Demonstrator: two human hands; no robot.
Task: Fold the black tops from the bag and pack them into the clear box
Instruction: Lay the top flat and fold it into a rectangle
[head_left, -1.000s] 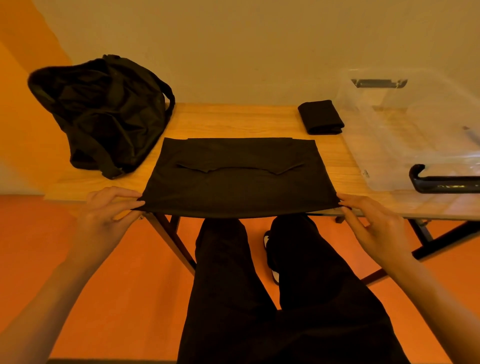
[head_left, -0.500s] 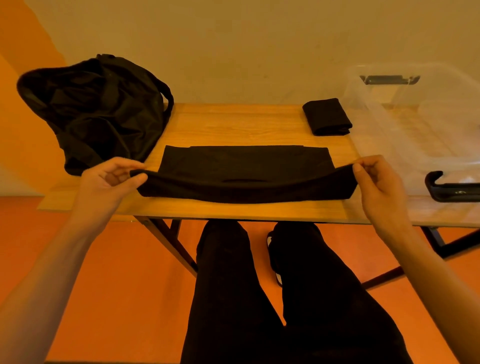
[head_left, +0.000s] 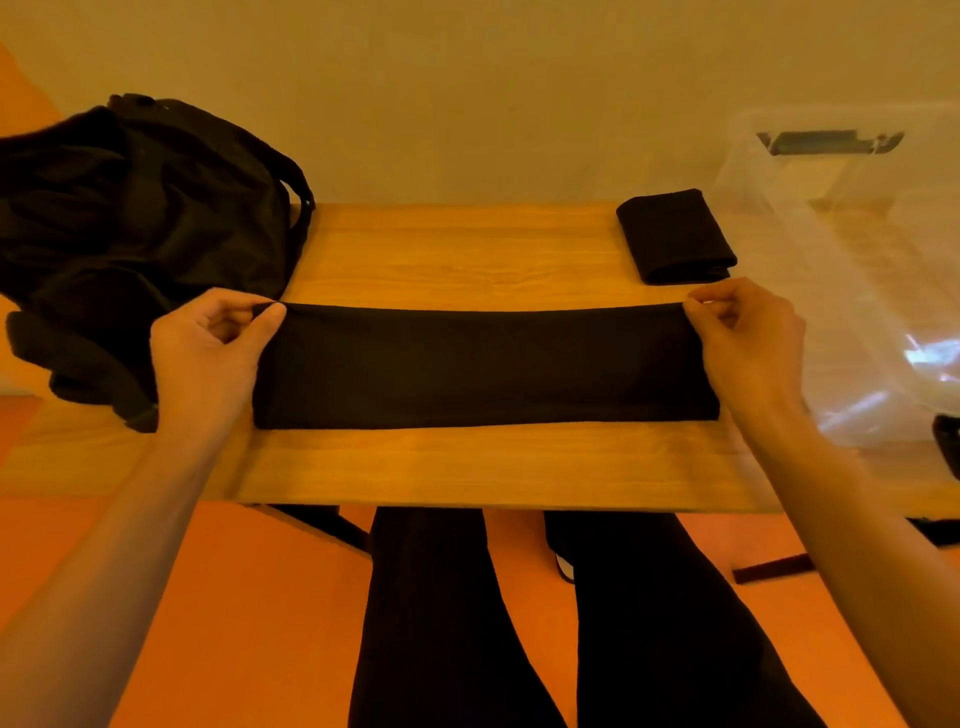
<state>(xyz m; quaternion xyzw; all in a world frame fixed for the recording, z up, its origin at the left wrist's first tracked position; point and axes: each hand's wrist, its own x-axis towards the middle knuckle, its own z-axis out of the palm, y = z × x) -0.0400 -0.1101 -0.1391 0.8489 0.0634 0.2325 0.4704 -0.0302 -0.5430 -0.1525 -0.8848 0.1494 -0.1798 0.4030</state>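
Pinching black top (head_left: 483, 369) at both far corners: left hand (head_left: 208, 358) on left corner, right hand (head_left: 748, 343) on right. Probably to pull far edge taut and square the fold. Lies flat on bench (head_left: 467, 467) as long strip, stretched between hands. Also seeing 1 folded top (head_left: 675, 236) beside clear box (head_left: 857, 291), not yet packed.
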